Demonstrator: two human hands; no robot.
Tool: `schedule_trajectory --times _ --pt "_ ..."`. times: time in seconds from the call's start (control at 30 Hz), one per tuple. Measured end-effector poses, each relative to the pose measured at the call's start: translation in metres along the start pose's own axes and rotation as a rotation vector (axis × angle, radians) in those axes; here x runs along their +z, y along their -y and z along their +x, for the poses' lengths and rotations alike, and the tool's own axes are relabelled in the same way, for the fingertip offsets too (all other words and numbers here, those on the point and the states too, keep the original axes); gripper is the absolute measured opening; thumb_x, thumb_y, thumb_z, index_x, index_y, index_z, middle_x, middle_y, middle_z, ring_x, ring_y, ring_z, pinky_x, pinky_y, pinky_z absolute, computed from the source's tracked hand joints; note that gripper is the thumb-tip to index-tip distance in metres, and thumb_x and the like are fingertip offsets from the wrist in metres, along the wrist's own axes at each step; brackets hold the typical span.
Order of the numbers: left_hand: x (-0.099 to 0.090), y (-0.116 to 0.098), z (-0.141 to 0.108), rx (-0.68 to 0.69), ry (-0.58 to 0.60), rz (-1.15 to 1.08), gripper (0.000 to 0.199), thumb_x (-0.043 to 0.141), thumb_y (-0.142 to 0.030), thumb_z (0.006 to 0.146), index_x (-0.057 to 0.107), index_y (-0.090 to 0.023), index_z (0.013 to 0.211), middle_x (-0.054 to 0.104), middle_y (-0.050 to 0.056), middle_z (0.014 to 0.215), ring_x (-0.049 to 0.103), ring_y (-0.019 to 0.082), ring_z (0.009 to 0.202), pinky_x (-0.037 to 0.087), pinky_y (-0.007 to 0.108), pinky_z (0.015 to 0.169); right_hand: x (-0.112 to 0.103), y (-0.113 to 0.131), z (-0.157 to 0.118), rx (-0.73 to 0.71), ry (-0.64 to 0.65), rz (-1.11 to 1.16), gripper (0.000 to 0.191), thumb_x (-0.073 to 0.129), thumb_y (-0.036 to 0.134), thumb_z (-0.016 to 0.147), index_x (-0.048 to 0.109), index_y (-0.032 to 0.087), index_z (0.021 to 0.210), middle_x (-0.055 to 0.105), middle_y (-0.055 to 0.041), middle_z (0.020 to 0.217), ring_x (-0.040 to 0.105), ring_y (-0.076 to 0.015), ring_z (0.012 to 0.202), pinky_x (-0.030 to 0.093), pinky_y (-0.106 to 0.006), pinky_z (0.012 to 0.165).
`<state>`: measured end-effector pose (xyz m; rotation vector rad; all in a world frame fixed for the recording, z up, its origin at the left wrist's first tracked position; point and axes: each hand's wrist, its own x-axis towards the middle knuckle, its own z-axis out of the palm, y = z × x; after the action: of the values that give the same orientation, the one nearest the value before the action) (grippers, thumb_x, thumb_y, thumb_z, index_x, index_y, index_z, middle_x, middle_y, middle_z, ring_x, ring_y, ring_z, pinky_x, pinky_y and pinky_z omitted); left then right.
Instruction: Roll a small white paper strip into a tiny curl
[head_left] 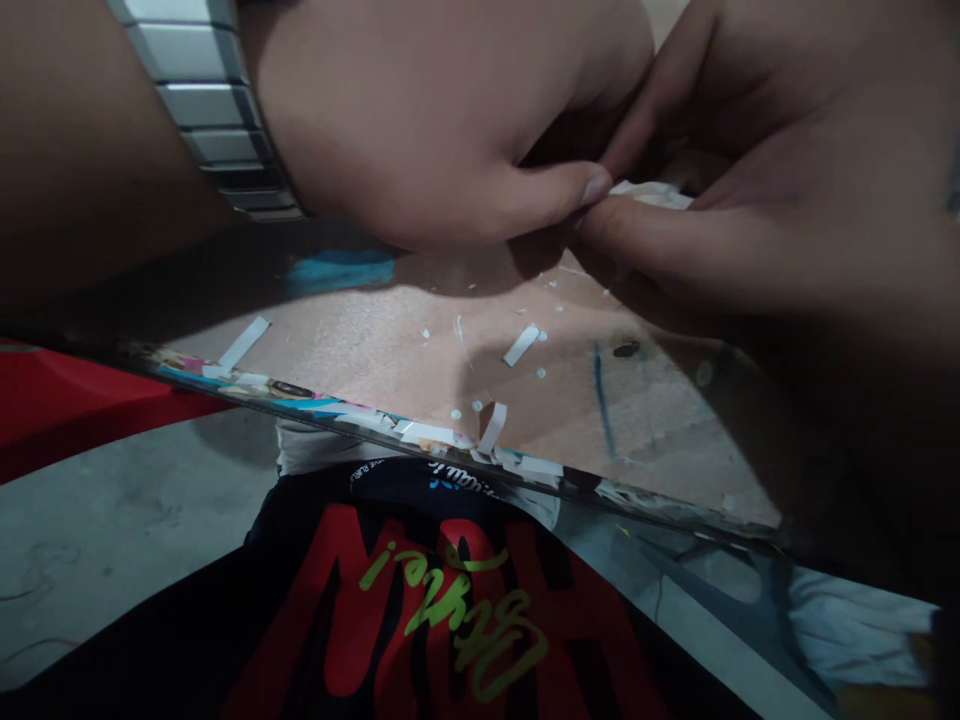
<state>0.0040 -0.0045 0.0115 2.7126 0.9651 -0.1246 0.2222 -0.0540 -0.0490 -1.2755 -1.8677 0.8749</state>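
At the top of the view my left hand (435, 120) and my right hand (787, 190) meet above a wooden board (390, 350). Their thumb tips press together, both hands closed in a pinch. A thin, white, crumpled piece (651, 191) shows by my right thumb, between the fingers of my right hand. Its kind, paper or cloth, cannot be told. What the left fingertips grip is hidden behind the thumbs. A metal-link watch band (210, 110) circles my left wrist.
Small white strips (521, 345) and tiny scraps lie on the board. Along its near edge runs a ledge of litter (420, 430). A blue smear (341, 268) marks the wood. Something red (90, 400) stands below left, over a grey floor (150, 540).
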Motion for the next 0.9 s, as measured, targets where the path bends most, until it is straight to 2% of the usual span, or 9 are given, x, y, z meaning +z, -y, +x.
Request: schedule_trajectory --times 0.13,0.23,0.47,0.67,0.8,0.9 --pt "-0.002 -0.002 0.001 -0.04 0.021 0.043 0.059 0.039 -0.059 0.102 0.075 -0.015 0.118 0.06 0.0 0.094 0.078 0.026 0.108 0.055 0.053 0.105 0.005 -0.002 -0.002 -0.006 -0.003 0.001 0.031 0.083 0.049 0.106 0.077 0.019 0.105 0.079 0.0003 0.112 0.081 -0.0146 0.119 0.056 -0.013 0.074" --pt "-0.003 -0.001 0.001 -0.026 0.005 0.038 0.054 0.043 -0.056 0.107 0.076 -0.014 0.115 0.06 0.0 0.092 0.077 0.025 0.107 0.057 0.052 0.107 0.007 -0.004 -0.001 -0.009 -0.005 0.002 0.03 0.083 0.049 0.106 0.077 0.019 0.104 0.079 0.0004 0.113 0.081 -0.015 0.12 0.057 -0.013 0.074" --pt "-0.003 -0.004 0.001 -0.074 0.02 0.033 0.054 0.044 -0.056 0.11 0.077 -0.015 0.121 0.063 0.0 0.098 0.081 0.033 0.122 0.058 0.059 0.114 0.009 -0.011 0.003 -0.011 -0.003 0.004 0.03 0.084 0.049 0.105 0.077 0.02 0.104 0.079 0.0006 0.114 0.081 -0.0162 0.123 0.057 -0.013 0.074" --pt "-0.004 -0.005 0.002 -0.036 0.009 0.034 0.059 0.04 -0.057 0.105 0.077 -0.014 0.12 0.061 0.0 0.096 0.082 0.035 0.121 0.058 0.062 0.112 0.009 -0.014 0.006 -0.017 -0.006 0.009 0.03 0.084 0.05 0.105 0.078 0.021 0.103 0.079 0.0009 0.114 0.081 -0.0167 0.125 0.058 -0.012 0.074" --pt "-0.002 -0.003 0.001 -0.007 -0.007 0.028 0.06 0.035 -0.057 0.1 0.075 -0.015 0.114 0.061 0.0 0.095 0.08 0.028 0.115 0.057 0.057 0.11 0.009 -0.01 0.008 -0.022 -0.013 0.013 0.031 0.084 0.051 0.105 0.078 0.021 0.103 0.079 0.001 0.114 0.081 -0.0172 0.127 0.058 -0.012 0.074" --pt "0.0 -0.001 0.0 0.003 -0.016 0.025 0.062 0.034 -0.059 0.101 0.075 -0.014 0.115 0.061 0.001 0.1 0.081 0.034 0.124 0.057 0.062 0.113 0.004 -0.006 0.008 -0.025 -0.021 0.014 0.031 0.083 0.051 0.105 0.077 0.021 0.102 0.079 0.001 0.114 0.081 -0.0174 0.128 0.058 -0.012 0.074"
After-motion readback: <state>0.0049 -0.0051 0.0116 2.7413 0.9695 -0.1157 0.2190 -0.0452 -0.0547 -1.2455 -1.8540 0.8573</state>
